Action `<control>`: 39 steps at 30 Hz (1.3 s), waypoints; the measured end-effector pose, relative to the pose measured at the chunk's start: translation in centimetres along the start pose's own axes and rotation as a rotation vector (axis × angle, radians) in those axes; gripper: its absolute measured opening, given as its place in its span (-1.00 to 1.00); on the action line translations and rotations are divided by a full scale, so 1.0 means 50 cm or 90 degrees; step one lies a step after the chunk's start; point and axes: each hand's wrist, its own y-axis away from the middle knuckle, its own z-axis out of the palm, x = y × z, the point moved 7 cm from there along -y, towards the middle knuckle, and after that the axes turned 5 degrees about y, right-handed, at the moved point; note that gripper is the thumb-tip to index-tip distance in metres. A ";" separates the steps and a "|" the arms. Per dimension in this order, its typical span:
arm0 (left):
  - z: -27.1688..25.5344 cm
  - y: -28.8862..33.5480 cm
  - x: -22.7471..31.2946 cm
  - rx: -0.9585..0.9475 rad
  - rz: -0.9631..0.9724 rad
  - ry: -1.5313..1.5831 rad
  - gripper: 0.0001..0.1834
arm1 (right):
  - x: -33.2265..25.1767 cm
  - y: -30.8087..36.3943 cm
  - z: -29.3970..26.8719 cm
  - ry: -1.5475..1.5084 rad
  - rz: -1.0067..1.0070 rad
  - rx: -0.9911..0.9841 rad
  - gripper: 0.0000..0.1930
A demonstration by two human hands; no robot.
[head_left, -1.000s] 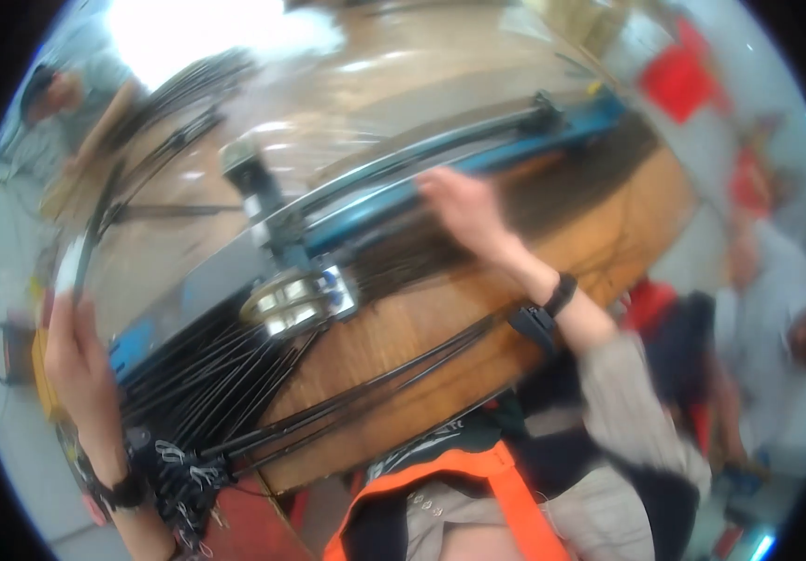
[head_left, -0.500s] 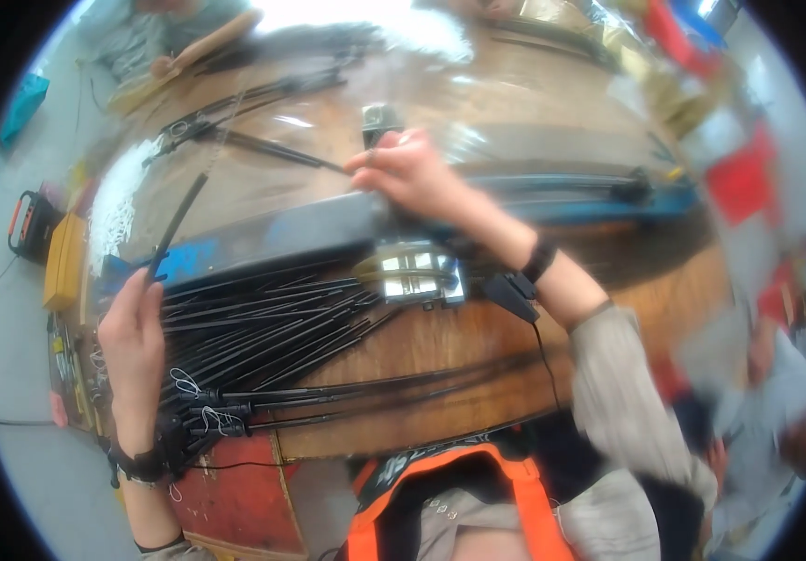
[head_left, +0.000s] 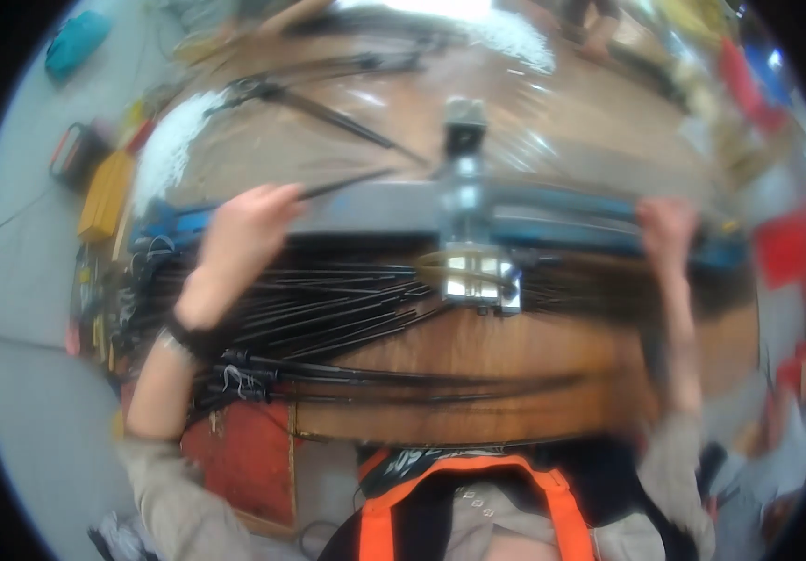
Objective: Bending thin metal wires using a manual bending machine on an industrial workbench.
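My left hand [head_left: 251,229] is closed around a thin black rod [head_left: 347,184], which points to the right above the long grey-blue rail [head_left: 393,199]. Motion smears my right hand [head_left: 669,229], at the right part of the rail where its blue trough [head_left: 562,208] runs; whether it grips anything there cannot be made out. Between my hands a metal clamp-like fixture [head_left: 468,201] stands across the rail. In front of it sits a shiny metal block [head_left: 480,282] with a yellowish loop of tubing or cord.
Many black rods [head_left: 328,304] lie heaped before the rail, with longer black poles [head_left: 403,381] nearer me. Black folding-frame parts [head_left: 328,117] lie beyond under clear plastic sheeting. A yellow box [head_left: 106,196] stands at the left. Other people's arms [head_left: 295,14] show at the far side.
My right hand has swung from the middle fixture to the rail's right part. My left hand has risen toward the rail, and its rod has tipped from steep to nearly level. The view has shifted.
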 end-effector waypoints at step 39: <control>0.211 -0.159 0.132 -0.040 0.050 0.070 -0.85 | -0.268 0.050 -0.040 -0.307 0.087 -0.069 -0.69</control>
